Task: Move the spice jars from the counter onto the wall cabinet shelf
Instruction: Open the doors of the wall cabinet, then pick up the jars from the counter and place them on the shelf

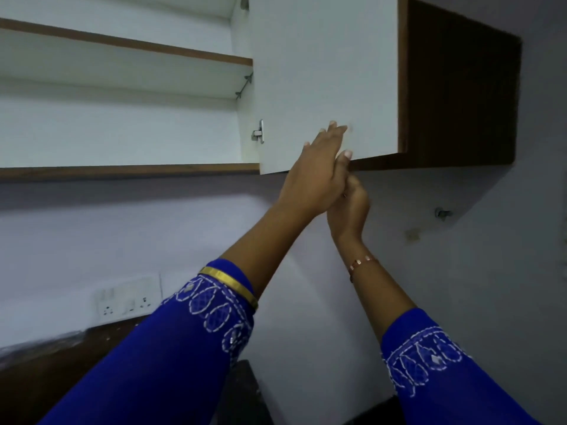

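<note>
- Wall cabinet (129,167): it hangs open above you, white inside with brown edging along its bottom panel.
- Shelf (122,47): a white board with a brown front edge crosses the upper part of the cabinet interior; its top face is hidden from this low angle.
- Cabinet door (325,72): swung out toward you, white inner face showing, with a metal hinge (258,134) at its lower left.
- Left hand (313,176): your fingers are straight and lie flat against the door's inner face near its bottom edge; this grip is released and presses only.
- Right hand (349,207): raised just below the door's bottom edge and partly hidden behind your left hand, its thumb tip touching that edge; whether this grip is clenched or released cannot be told.
- Sleeves: both arms wear blue sleeves with white embroidery; a gold bangle (230,285) sits on your left forearm, a thin bracelet (363,262) on your right wrist.
- Desk (46,372): a dark surface at lower left, below a white switch plate (125,299) on the wall.
- Spice jars: none can be made out in this view, neither on the desk nor in the cabinet.
</note>
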Tool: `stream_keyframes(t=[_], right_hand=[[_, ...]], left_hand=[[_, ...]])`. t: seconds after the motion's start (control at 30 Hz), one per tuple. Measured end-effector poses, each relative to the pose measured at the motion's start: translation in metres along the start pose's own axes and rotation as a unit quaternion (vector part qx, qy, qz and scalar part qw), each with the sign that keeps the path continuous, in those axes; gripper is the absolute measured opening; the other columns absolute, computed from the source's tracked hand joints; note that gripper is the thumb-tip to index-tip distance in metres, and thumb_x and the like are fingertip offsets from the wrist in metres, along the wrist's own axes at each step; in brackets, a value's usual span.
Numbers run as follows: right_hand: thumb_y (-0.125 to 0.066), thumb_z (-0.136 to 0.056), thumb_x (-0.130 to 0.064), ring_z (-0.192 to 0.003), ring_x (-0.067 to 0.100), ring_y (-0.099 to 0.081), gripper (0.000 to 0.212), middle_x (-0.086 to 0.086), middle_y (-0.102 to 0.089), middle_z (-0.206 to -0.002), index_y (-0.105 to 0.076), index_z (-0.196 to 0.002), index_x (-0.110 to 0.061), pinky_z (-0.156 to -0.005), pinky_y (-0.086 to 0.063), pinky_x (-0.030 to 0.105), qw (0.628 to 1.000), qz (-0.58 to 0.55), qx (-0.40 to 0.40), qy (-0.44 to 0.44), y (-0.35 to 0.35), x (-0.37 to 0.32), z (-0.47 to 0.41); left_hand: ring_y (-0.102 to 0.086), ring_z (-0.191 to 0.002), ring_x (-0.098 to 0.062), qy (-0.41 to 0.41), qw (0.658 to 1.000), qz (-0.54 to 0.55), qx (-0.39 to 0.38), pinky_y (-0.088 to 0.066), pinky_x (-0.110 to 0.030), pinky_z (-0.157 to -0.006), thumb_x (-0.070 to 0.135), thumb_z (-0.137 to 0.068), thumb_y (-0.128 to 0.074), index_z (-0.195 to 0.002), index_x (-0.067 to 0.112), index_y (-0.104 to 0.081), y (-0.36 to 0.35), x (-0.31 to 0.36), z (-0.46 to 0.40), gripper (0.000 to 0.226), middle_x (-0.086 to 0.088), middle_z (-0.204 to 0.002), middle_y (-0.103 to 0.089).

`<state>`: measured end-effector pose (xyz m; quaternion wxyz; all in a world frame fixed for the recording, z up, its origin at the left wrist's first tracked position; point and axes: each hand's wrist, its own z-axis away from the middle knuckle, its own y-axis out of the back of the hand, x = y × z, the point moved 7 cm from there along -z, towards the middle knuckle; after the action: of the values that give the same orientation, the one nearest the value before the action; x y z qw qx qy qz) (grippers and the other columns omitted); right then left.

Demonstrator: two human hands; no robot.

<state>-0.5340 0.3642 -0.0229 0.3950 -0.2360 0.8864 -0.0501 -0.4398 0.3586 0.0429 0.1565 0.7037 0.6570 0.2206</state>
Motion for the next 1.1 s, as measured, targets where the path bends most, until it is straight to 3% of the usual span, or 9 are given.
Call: stream_keyframes(t=[0.07, 0.13, 0.23, 0.63, 0.97, 1.1], right_hand=[[-0.049, -0.095, -0.026, -0.099, 0.023, -0.061, 0.032, 0.011, -0.066, -0.106, -0.062, -0.111, -0.002, -0.084, -0.049, 0.022, 0.999, 0.041, -0.016, 0.008, -0.018, 0.008, 0.014], [-0.049, -0.094, -0.03, -0.119, 0.025, -0.055, 0.04, 0.013, -0.06, -0.126, -0.056, -0.126, -0.005, -0.1, -0.048, 0.035, 0.994, 0.092, -0.048, 0.021, -0.042, 0.011, 0.038], [-0.049, -0.095, -0.026, -0.129, 0.023, -0.047, 0.041, 0.012, -0.053, -0.136, -0.051, -0.131, -0.006, -0.107, -0.041, 0.036, 0.991, 0.104, -0.072, 0.04, -0.074, 0.004, 0.07], [-0.046, -0.095, -0.029, -0.132, 0.022, -0.043, 0.043, 0.008, -0.049, -0.14, -0.049, -0.133, -0.01, -0.108, -0.036, 0.03, 0.971, 0.113, -0.207, 0.048, -0.229, 0.008, 0.231], [-0.047, -0.095, -0.026, -0.131, 0.022, -0.043, 0.041, 0.011, -0.052, -0.137, -0.05, -0.132, -0.007, -0.108, -0.037, 0.031, 0.939, 0.132, -0.319, 0.011, -0.364, 0.038, 0.399], [-0.048, -0.095, -0.025, -0.129, 0.023, -0.044, 0.04, 0.011, -0.054, -0.134, -0.052, -0.13, -0.005, -0.106, -0.034, 0.028, 0.924, 0.14, -0.355, -0.034, -0.393, 0.062, 0.461]], left_hand=[[-0.015, -0.146, -0.019, 0.019, 1.0, -0.01, 0.0, -0.007, -0.032, -0.118, 0.022, -0.1, -0.031, -0.145, 0.011, -0.027, 0.013, -0.024, 0.017, 0.046, -0.008, -0.156, -0.021], [-0.016, -0.146, -0.019, 0.044, 0.999, -0.023, 0.003, -0.007, -0.031, -0.118, 0.02, -0.1, -0.032, -0.144, 0.01, -0.028, 0.03, -0.044, 0.037, 0.046, -0.009, -0.155, -0.023], [-0.02, -0.145, -0.021, 0.078, 0.995, -0.052, 0.016, -0.009, -0.032, -0.118, 0.019, -0.099, -0.033, -0.142, 0.008, -0.032, 0.061, -0.075, 0.072, 0.045, -0.011, -0.153, -0.027], [-0.025, -0.143, -0.021, 0.253, 0.949, -0.185, 0.019, -0.012, -0.031, -0.117, 0.024, -0.1, -0.034, -0.142, 0.013, -0.033, 0.193, -0.207, 0.259, 0.044, -0.007, -0.154, -0.027], [-0.025, -0.143, -0.025, 0.356, 0.923, -0.148, -0.002, -0.012, -0.038, -0.119, 0.021, -0.099, -0.035, -0.14, 0.009, -0.036, 0.302, -0.336, 0.427, 0.043, -0.013, -0.152, -0.029], [-0.03, -0.141, -0.026, 0.406, 0.907, -0.115, -0.015, -0.024, -0.045, -0.117, 0.023, -0.098, -0.036, -0.139, 0.007, -0.038, 0.324, -0.378, 0.5, 0.045, -0.015, -0.15, -0.034]])
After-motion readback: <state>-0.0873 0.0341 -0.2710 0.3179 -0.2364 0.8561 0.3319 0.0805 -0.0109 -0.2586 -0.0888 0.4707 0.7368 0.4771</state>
